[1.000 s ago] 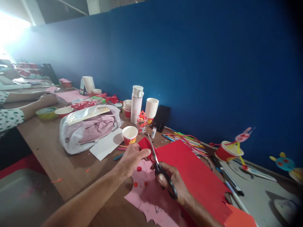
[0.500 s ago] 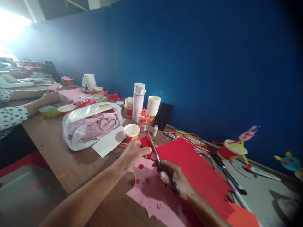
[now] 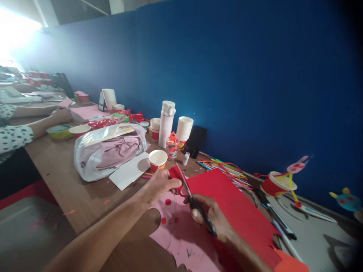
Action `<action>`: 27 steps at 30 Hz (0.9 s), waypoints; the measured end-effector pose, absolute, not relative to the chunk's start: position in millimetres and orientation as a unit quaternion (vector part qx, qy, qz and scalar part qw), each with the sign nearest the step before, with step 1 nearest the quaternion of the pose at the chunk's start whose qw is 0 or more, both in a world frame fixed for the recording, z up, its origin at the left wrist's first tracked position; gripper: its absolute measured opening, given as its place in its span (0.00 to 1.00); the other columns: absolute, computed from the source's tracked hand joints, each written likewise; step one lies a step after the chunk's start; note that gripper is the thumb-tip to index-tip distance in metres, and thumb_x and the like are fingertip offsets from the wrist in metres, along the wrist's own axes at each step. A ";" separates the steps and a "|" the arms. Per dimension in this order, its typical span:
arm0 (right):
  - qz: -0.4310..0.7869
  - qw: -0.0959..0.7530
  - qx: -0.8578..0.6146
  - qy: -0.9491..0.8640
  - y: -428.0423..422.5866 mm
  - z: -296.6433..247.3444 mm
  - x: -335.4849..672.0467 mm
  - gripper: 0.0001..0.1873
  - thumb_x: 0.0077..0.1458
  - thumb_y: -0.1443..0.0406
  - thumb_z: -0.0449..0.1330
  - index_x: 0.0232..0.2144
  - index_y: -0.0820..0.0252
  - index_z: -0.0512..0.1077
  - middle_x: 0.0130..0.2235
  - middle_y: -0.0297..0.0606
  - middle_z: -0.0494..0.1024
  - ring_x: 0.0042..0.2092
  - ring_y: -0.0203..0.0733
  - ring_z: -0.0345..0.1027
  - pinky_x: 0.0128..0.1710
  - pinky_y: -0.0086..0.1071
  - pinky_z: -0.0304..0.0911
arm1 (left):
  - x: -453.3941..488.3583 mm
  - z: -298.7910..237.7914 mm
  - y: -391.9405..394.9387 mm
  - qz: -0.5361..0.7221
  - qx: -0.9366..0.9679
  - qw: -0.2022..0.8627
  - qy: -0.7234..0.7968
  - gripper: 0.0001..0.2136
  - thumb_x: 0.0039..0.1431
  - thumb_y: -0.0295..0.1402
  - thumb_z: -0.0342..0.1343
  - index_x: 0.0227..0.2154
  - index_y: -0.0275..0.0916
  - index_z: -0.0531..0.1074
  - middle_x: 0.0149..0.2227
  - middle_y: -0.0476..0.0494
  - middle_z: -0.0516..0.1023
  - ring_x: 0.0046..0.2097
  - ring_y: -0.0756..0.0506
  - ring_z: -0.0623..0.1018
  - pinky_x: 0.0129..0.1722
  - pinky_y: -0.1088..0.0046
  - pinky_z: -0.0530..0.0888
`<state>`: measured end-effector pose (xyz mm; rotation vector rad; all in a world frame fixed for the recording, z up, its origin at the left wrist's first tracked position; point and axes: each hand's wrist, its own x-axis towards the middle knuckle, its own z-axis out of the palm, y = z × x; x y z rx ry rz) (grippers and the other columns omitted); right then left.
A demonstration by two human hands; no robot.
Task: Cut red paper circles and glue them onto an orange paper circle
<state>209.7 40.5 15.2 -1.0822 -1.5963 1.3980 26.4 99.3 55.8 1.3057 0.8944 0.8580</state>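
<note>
Left hand [image 3: 160, 185] pinches a small red paper scrap [image 3: 176, 174], raised clear of the wooden desk [image 3: 65, 170] for cutting. Right hand [image 3: 211, 217], fingers closed through the handles, works black-handled steel scissors [image 3: 195, 202] into its edge

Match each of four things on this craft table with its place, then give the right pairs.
Things:
1. scissors
2. red scrap
3. pink sheet
4. flask

Places:
A. flat on the table under both hands
B. upright between two stacks of cups
C. in the right hand
D. pinched by the left hand

Pairs: 1-C, 2-D, 3-A, 4-B
</note>
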 end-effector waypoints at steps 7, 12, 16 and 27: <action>0.556 0.356 -0.442 -0.607 42.1 20.1 209.3 0.21 0.43 0.53 0.63 0.33 0.63 0.70 0.21 0.28 0.62 0.22 0.30 0.53 0.22 0.25 0.50 | 25.9 54.2 101.8 0.364 0.561 0.629 0.396 0.05 0.44 0.26 0.54 0.19 0.33 0.73 0.16 0.48 0.72 0.20 0.53 0.68 0.23 0.77 0.64; 0.568 0.355 -0.442 -0.596 41.8 17.4 209.4 0.19 0.44 0.54 0.63 0.34 0.62 0.70 0.21 0.28 0.63 0.21 0.30 0.54 0.21 0.25 0.50 | 25.5 54.1 102.9 0.354 0.567 0.622 0.408 0.05 0.44 0.27 0.54 0.20 0.32 0.73 0.17 0.46 0.73 0.21 0.52 0.69 0.23 0.77 0.65; 0.572 0.354 -0.443 -0.593 41.2 16.4 209.0 0.22 0.44 0.51 0.62 0.34 0.63 0.70 0.20 0.27 0.61 0.20 0.29 0.53 0.20 0.25 0.49 | 25.2 51.8 103.5 0.354 0.558 0.637 0.397 0.05 0.45 0.28 0.55 0.21 0.31 0.73 0.18 0.45 0.73 0.22 0.51 0.71 0.25 0.76 0.67; 0.519 0.397 -0.436 -0.619 41.8 16.1 204.1 0.29 0.45 0.44 0.57 0.35 0.66 0.69 0.18 0.27 0.61 0.19 0.29 0.52 0.19 0.25 0.48 | 40.4 38.5 89.5 0.435 0.497 0.665 0.348 0.08 0.52 0.34 0.55 0.26 0.32 0.72 0.24 0.47 0.72 0.26 0.51 0.71 0.29 0.74 0.68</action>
